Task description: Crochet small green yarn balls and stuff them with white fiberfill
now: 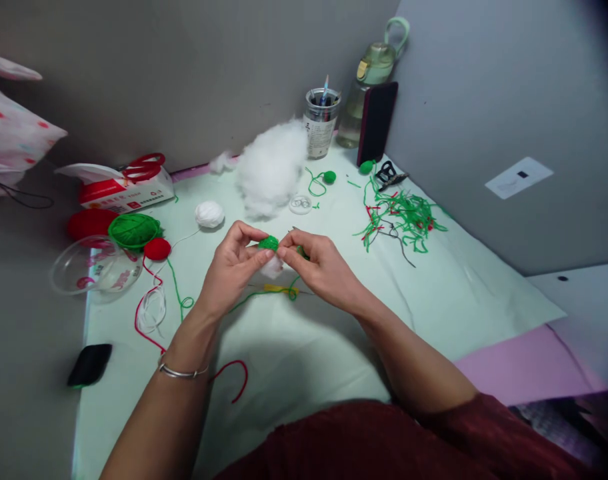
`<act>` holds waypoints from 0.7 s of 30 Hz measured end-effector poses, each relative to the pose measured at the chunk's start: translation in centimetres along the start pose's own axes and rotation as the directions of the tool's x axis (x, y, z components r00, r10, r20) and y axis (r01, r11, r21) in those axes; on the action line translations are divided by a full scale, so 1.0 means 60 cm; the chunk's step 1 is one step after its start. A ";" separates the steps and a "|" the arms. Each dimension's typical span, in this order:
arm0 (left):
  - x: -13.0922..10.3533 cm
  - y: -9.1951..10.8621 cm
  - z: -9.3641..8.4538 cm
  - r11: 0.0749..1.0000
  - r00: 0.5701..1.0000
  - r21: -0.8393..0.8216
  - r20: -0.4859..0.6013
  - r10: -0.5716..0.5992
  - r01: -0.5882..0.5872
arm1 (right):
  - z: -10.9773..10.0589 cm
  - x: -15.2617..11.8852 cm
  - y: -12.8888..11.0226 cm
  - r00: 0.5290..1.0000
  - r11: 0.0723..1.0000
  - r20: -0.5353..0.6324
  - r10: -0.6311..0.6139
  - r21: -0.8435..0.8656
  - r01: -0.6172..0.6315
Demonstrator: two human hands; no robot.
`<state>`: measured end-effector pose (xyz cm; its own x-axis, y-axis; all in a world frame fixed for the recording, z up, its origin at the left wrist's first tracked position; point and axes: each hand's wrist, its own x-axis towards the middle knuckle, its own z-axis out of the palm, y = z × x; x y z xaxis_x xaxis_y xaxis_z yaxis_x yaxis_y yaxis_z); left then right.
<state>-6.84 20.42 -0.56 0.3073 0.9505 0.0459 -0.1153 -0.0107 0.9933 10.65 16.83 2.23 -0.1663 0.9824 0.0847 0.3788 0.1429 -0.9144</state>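
My left hand [237, 267] is closed on a small green crocheted piece [269, 243], held above the table. White stuffing [272, 268] shows at the piece's underside. Pinched at the right edge of the same piece are the fingers of my right hand [311, 259]. A thin dark tip shows above the right index finger, too small to name, and a bit of green sits within that hand. Below the hands, a thin tool with a yellow grip [280, 289] lies on the table, with green yarn [254, 293] running by it.
Behind my hands sits a heap of white stuffing [271, 170]. Yarn balls, green [134, 230], red [157, 249] and white [209, 215], lie to the left near a clear plastic bowl [69, 273]. Yarn scraps [409, 217] are at right. A cup of pens [320, 133], bottle [353, 113] and phone [377, 123] stand behind.
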 end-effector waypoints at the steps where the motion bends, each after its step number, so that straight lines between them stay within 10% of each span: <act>1: 0.000 -0.004 0.004 1.000 0.999 0.016 -0.044 0.015 -0.014 | 0.004 -0.002 0.000 1.000 1.000 -0.003 -0.012 -0.021 0.012; 7: 0.002 -0.027 0.025 0.997 0.973 0.073 -0.222 0.053 -0.037 | 0.030 -0.007 0.007 1.000 0.980 -0.028 -0.006 -0.198 0.000; 21: -0.011 0.014 0.017 0.988 0.997 -0.151 -0.073 -0.021 0.010 | 0.008 0.009 0.013 0.994 0.992 -0.100 0.040 0.120 -0.028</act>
<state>-6.21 19.45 0.36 0.2396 0.9707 0.0169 -0.2538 0.0458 0.9662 10.39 17.39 1.38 -0.0592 0.9944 0.0870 0.2712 0.0999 -0.9573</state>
